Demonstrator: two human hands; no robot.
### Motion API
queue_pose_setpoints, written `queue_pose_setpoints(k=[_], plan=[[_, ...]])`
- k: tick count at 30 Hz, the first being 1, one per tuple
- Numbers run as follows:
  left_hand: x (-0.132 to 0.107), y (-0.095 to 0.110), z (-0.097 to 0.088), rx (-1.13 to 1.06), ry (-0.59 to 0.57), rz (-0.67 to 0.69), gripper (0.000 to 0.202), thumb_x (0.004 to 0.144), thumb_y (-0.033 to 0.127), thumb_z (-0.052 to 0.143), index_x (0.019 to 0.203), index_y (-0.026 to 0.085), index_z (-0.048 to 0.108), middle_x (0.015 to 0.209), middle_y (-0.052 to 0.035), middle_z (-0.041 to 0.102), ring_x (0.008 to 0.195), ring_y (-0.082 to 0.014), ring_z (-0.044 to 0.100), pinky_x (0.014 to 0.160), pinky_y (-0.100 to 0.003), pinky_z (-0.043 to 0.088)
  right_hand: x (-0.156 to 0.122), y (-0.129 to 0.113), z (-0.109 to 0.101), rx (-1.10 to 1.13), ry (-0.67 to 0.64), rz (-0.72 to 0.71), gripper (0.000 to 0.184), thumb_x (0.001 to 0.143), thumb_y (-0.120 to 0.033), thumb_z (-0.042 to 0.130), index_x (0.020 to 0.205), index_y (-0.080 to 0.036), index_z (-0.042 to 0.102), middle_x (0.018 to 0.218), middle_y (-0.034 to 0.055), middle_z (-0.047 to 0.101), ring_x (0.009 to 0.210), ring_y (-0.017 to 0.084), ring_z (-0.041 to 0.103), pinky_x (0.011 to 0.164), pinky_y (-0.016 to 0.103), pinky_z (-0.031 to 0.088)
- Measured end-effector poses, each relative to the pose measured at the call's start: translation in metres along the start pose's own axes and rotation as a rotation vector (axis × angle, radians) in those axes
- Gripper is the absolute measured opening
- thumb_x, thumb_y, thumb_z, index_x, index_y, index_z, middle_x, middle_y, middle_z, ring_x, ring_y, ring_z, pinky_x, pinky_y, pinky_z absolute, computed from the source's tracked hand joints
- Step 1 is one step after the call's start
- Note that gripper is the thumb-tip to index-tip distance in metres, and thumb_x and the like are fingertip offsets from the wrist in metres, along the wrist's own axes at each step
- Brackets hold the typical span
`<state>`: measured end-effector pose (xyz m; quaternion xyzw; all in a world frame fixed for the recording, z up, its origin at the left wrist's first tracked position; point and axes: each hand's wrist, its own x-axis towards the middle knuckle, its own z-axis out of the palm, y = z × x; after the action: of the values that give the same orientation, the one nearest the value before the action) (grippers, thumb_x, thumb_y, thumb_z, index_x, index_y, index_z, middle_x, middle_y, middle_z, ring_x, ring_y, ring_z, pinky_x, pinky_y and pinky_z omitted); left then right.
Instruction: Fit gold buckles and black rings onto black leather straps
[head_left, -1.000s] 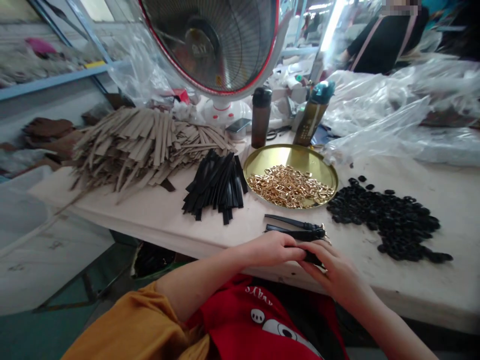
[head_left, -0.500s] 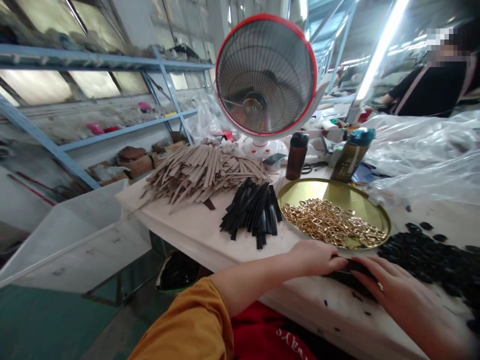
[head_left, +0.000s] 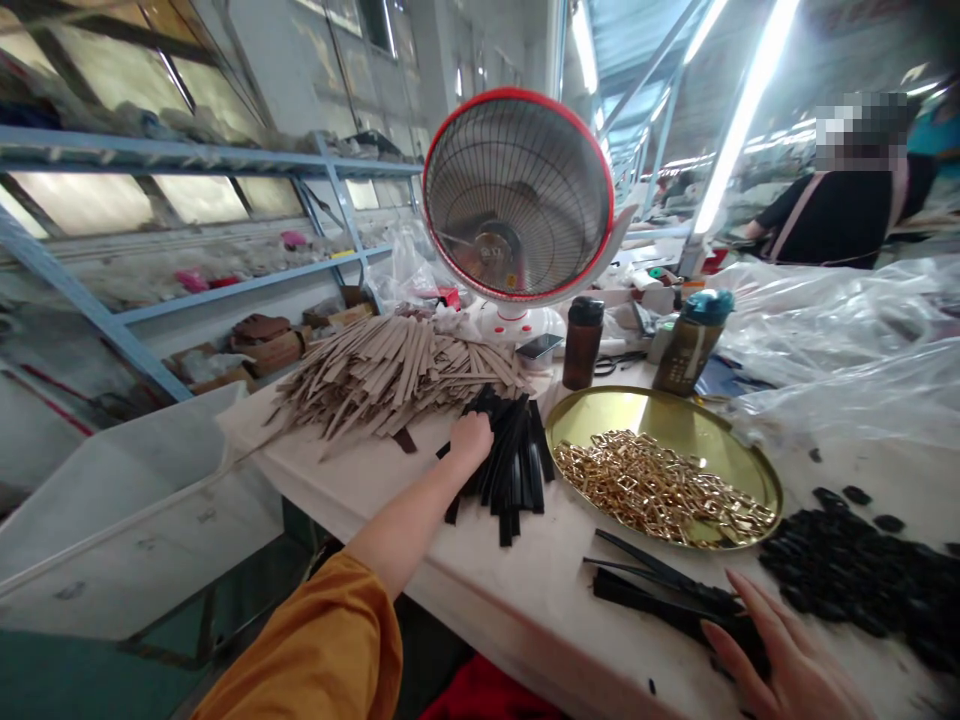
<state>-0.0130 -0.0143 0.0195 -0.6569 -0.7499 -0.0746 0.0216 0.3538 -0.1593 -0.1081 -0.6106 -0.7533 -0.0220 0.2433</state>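
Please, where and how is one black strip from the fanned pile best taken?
Probably pinch its near end, coming from the person's side of the table. The black strips overlap, but their near ends fan out and a few jut past the others; the far ends are bunched closer, and the left hand covers part of the pile.

The left arm [head_left: 409,525] stretches forward, nearly straight, its hand [head_left: 472,440] palm down with fingers curled under, tips hidden; the right hand [head_left: 787,655] lies low at the right, fingers extended, thumb spread apart from them
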Motion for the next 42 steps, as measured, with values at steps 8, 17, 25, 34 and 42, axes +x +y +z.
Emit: queue_pose_setpoints(k=[8,17,25,34,42], plan=[[-0.042,0.043,-0.008,-0.18,0.064,0.241,0.026,0.089,0.026,0.035,0.108,0.018,0.051,0.103,-0.007,0.06,0.096,-0.0166,0.056,0.081,-0.027,0.042,0.005,-0.017,-0.023,0.139,0.205,0.07,0.053,0.082,-0.048,0.043,0.124,-0.016,0.043,0.116,0.0158,0.052,0.103,0.03,0.052,0.084,0.044,0.044],[-0.163,0.113,0.022,-0.398,-0.094,0.844,0.034,0.085,0.027,0.045,0.119,0.02,0.051,0.099,-0.0082,0.061,0.09,-0.0208,0.055,0.078,-0.034,0.04,-0.009,-0.062,-0.072,0.953,0.055,0.537,0.024,0.084,-0.035,0.048,0.101,-0.02,0.054,0.058,-0.0039,0.045,0.052,0.011,0.042,0.05,0.025,0.037],[-0.184,0.096,0.003,-1.034,-0.965,0.382,0.028,0.077,0.025,0.052,0.101,0.015,0.061,0.09,-0.0033,0.065,0.078,-0.0137,0.057,0.072,-0.023,0.043,-0.033,-0.044,-0.079,1.185,0.16,0.735,0.03,0.077,-0.026,0.055,0.107,-0.021,0.054,0.054,-0.0055,0.046,0.05,0.01,0.039,0.048,0.022,0.031],[-0.202,0.092,0.008,-1.508,-1.399,-0.085,0.037,0.069,0.012,0.049,0.104,0.013,0.061,0.083,-0.0054,0.065,0.061,-0.0074,0.058,0.059,-0.019,0.042,-0.039,-0.038,-0.079,1.278,0.211,0.857,0.03,0.073,-0.022,0.058,0.103,-0.021,0.058,0.05,-0.0058,0.048,0.046,0.008,0.039,0.044,0.02,0.031],[-0.196,0.088,0.017,-1.617,-1.368,-0.205,0.029,0.069,0.015,0.059,0.097,0.012,0.059,0.082,-0.0058,0.065,0.063,-0.0081,0.06,0.054,-0.017,0.04,-0.049,-0.03,-0.076,1.16,0.168,0.932,0.028,0.075,-0.023,0.054,0.103,-0.022,0.062,0.051,-0.0039,0.05,0.048,0.008,0.041,0.046,0.019,0.034]])
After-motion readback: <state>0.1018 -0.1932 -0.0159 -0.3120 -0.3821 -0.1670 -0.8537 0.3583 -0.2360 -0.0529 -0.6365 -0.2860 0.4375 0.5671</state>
